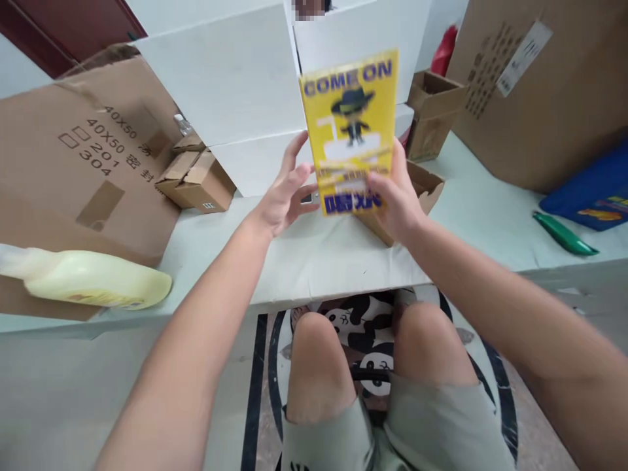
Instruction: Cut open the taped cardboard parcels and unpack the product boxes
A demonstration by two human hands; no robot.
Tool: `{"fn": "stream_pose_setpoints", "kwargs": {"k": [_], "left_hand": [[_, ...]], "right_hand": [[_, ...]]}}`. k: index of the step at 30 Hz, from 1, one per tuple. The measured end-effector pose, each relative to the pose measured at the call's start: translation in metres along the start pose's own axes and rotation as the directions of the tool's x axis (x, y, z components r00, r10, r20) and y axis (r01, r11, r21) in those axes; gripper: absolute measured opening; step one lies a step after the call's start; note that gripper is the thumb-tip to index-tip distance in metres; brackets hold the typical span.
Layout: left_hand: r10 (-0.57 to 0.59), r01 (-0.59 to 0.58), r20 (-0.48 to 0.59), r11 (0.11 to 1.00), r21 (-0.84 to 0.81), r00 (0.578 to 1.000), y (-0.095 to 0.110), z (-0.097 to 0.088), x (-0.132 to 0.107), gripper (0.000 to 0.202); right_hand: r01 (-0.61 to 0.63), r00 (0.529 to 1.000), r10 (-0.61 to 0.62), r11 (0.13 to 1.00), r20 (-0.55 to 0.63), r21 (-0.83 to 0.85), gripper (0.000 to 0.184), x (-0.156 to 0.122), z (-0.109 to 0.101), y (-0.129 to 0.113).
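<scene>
A yellow box (350,118) printed "COME ON" with a small hatted figure stands upright above the table (304,255). My right hand (395,196) grips its lower right corner, fingers wrapped over the front. My left hand (284,190) is at the box's lower left edge with its fingers spread apart, touching or almost touching it. Behind the yellow box stands a large white carton (230,85).
A big flattened brown carton (73,163) lies at the left with a pale yellow bottle (93,278) on it. Small brown boxes (196,180) (434,114) sit on either side. A large brown carton (549,85), a blue package (593,190) and a green object (562,234) are at the right.
</scene>
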State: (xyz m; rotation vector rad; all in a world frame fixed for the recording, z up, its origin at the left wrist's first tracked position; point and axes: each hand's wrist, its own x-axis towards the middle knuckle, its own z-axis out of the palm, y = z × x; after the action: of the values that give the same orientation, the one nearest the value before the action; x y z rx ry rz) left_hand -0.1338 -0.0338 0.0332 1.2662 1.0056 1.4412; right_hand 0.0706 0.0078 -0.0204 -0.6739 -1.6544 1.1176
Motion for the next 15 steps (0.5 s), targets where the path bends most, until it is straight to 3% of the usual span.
{"fn": "stream_pose_setpoints", "kwargs": {"k": [1, 2, 4, 5, 7, 10, 13, 15], "left_hand": [[-0.051, 0.053, 0.077, 0.998, -0.019, 0.996, -0.004, 0.003, 0.017, 0.074], [-0.061, 0.065, 0.076, 0.997, -0.044, 0.995, -0.008, 0.006, 0.036, 0.076], [-0.091, 0.084, -0.087, 0.994, -0.075, 0.992, -0.017, 0.007, 0.075, 0.061], [-0.164, 0.153, -0.147, 0.984, -0.088, 0.975, -0.021, 0.004, 0.093, 0.051], [-0.254, 0.23, -0.187, 0.963, -0.139, 0.949, -0.032, -0.004, 0.121, 0.043], [-0.216, 0.187, -0.164, 0.967, -0.176, 0.962, -0.044, -0.016, 0.13, 0.042], [-0.055, 0.04, -0.123, 0.991, -0.126, 0.991, -0.043, -0.011, 0.105, 0.042], [0.071, -0.081, -0.14, 0.994, -0.067, 0.988, -0.036, 0.002, 0.081, 0.043]], "right_hand": [[-0.033, 0.999, 0.032, 0.998, 0.016, 0.054, 0.098, 0.032, -0.001, -0.005], [-0.096, 0.995, 0.09, 0.988, 0.053, 0.121, 0.095, 0.062, -0.001, -0.007], [-0.243, 0.965, 0.226, 0.96, 0.131, 0.138, 0.082, 0.114, 0.0, -0.004], [-0.311, 0.944, 0.29, 0.942, 0.156, 0.131, 0.077, 0.134, 0.002, 0.001], [-0.384, 0.916, 0.364, 0.917, 0.167, 0.108, 0.072, 0.158, 0.008, 0.011], [-0.402, 0.913, 0.385, 0.906, 0.132, 0.135, 0.073, 0.159, 0.016, 0.013], [-0.34, 0.94, 0.328, 0.924, 0.093, 0.175, 0.084, 0.127, 0.008, -0.006], [-0.228, 0.973, 0.22, 0.96, 0.063, 0.16, 0.082, 0.098, -0.011, -0.027]]}}
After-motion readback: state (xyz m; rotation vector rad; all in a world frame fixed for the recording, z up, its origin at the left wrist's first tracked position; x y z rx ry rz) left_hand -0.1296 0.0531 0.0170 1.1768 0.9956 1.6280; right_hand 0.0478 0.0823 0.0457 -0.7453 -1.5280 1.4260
